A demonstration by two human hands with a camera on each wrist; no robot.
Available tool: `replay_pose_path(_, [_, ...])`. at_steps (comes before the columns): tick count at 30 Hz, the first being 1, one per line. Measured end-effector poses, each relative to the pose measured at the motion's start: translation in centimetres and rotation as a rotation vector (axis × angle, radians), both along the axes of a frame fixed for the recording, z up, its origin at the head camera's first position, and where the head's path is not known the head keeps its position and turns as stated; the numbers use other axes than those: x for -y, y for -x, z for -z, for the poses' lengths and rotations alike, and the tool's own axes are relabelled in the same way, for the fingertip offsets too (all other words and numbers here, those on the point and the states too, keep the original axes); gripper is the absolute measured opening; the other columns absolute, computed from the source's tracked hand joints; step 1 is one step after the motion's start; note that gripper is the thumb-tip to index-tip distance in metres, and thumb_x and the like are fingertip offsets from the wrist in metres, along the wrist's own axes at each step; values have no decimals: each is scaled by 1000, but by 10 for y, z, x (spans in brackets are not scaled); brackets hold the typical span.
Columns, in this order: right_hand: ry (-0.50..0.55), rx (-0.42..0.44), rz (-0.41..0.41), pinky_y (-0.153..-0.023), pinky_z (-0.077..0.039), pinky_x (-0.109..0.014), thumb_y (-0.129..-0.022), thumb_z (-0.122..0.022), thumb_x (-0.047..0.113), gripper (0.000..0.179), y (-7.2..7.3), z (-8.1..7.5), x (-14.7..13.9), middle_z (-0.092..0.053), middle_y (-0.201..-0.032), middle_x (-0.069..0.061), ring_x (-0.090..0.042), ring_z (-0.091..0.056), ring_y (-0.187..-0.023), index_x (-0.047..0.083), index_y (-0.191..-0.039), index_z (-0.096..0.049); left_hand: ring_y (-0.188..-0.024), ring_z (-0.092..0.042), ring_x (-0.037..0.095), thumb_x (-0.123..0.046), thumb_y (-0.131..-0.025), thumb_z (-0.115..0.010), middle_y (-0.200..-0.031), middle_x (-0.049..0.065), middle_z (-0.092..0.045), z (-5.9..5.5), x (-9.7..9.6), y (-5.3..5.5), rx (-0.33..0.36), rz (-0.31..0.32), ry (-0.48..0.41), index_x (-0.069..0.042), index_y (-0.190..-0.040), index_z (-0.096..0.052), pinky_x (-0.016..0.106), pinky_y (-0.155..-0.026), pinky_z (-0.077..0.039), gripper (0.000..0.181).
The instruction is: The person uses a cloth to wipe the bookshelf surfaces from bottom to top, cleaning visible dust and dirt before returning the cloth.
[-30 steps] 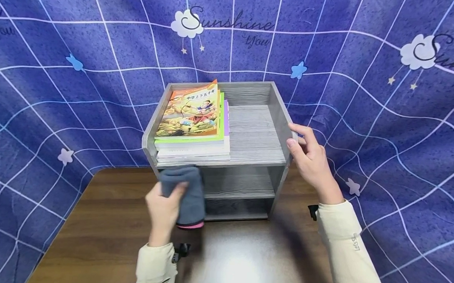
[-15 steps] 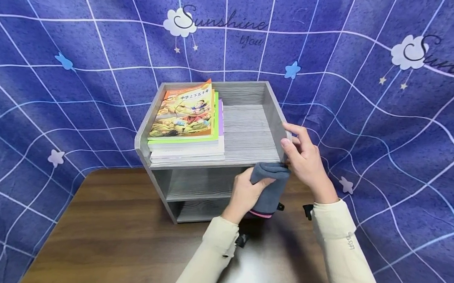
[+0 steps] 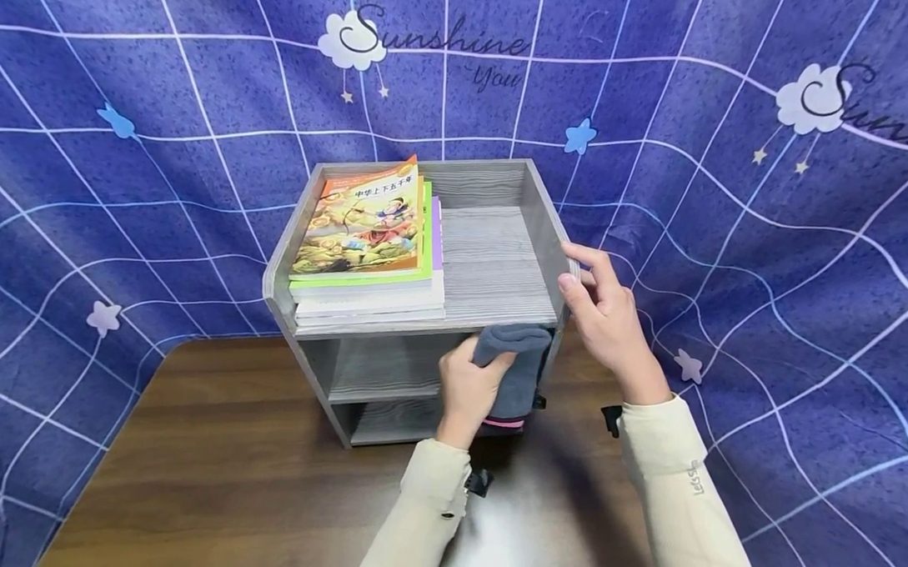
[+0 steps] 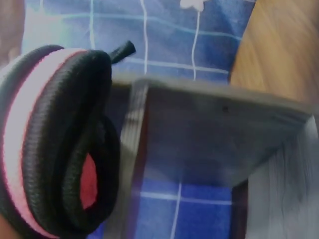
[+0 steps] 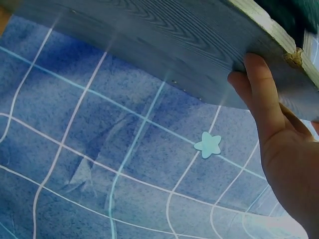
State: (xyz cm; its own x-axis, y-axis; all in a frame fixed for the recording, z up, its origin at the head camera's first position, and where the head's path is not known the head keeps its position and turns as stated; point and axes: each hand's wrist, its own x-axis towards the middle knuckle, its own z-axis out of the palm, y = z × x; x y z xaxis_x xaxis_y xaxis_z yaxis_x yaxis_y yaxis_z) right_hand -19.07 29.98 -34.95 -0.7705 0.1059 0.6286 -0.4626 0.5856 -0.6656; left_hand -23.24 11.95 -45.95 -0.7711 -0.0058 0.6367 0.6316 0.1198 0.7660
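My left hand (image 3: 468,392) grips a folded grey cloth (image 3: 520,373) with a dark edge and a pink stripe. The cloth is in front of the right part of the small grey wooden shelf (image 3: 492,260), just under its top board. In the left wrist view the thick rolled folds of the cloth (image 4: 55,144) show beside the shelf's compartments. My right hand (image 3: 606,318) holds the front edge of the shelf's right side panel between thumb and fingers. From the right wrist view, its fingers (image 5: 261,89) lie against the outer face of that panel (image 5: 164,45).
A stack of books (image 3: 366,230) fills the left part of the shelf's top. Below it are two compartments, partly hidden by my left hand and the cloth. The shelf stands on a brown wooden table (image 3: 215,459), before a blue checked curtain (image 3: 228,75).
My left hand carried the cloth from the shelf's left front to its right front, then slightly back left. My right hand keeps its hold on the side panel. The view shifted slightly.
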Motion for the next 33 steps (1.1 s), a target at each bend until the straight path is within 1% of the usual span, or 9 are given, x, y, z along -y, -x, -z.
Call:
replay_pose_path(3, [-4, -8, 13, -62, -45, -22, -103, -57, 16, 39, 1, 1, 0, -73, -102, -13, -22, -60, -67, 18, -142, -52, -73, -71, 20, -13, -76, -88, -82, 9, -75, 4, 20, 6, 46, 26, -80, 0, -87, -78, 35, -69, -56, 20])
replay_pose_path(9, [-27, -39, 29, -64, -42, -23, -103, -57, 16, 38, 1, 0, 0, -70, -90, -11, -11, -55, -68, 16, -141, -52, -68, -67, 13, -6, -78, -85, -79, 15, -73, 4, 66, 10, 159, 37, -185, 7, -86, -75, 27, -66, -55, 18])
replay_pose_path(12, [-27, -47, 31, -64, -41, -23, -103, -57, 15, 38, 1, 0, 1, -71, -90, -12, -9, -55, -68, 16, -141, -52, -67, -65, 9, -4, -79, -83, -76, 9, -73, 3, 86, 13, 160, 19, -234, 10, -85, -74, 24, -65, -53, 18])
replay_pose_path(17, [-30, -63, 40, -61, -41, -22, -102, -58, 13, 39, 1, 0, 2, -70, -87, -10, -8, -54, -63, 17, -141, -53, -66, -61, 6, -1, -79, -78, -73, -9, -70, 1, 115, 19, 107, -36, -286, 13, -82, -72, 20, -65, -50, 16])
replay_pose_path(21, [-39, -60, 53, -57, -40, -22, -103, -57, 14, 39, 1, 1, 2, -65, -80, -7, -9, -52, -57, 19, -141, -53, -64, -58, 3, 0, -78, -73, -69, -14, -67, 1, 138, 23, 120, -87, -337, 5, -76, -73, 18, -62, -48, 5])
replay_pose_path(23, [-39, -54, 53, -57, -41, -22, -103, -57, 14, 39, 1, 1, 2, -65, -80, -6, -10, -52, -57, 19, -141, -53, -61, -57, 2, 0, -78, -72, -66, -13, -66, 0, 149, 23, 146, -120, -360, -2, -72, -74, 18, -60, -47, 7])
replay_pose_path(27, [-34, -43, 49, -57, -40, -22, -103, -56, 14, 39, 3, 4, 2, -65, -80, -7, -10, -52, -59, 20, -141, -53, -53, -55, 3, -6, -81, -74, -58, -8, -64, -3, 168, 20, 247, -166, -408, -11, -63, -72, 20, -52, -46, 19])
replay_pose_path(30, [-33, -39, 49, -57, -41, -22, -103, -56, 15, 39, 3, 4, 2, -65, -81, -8, -11, -52, -59, 19, -141, -52, -48, -56, 6, -12, -85, -76, -55, -3, -63, -7, 177, 16, 330, -162, -450, -12, -60, -71, 23, -47, -47, 25])
replay_pose_path(33, [-34, -33, 47, -58, -41, -22, -103, -57, 15, 39, 4, 4, 2, -67, -84, -10, -12, -53, -61, 18, -142, -52, -47, -56, 8, -16, -87, -76, -55, 0, -63, -9, 181, 11, 383, -161, -483, -10, -60, -71, 25, -45, -47, 27])
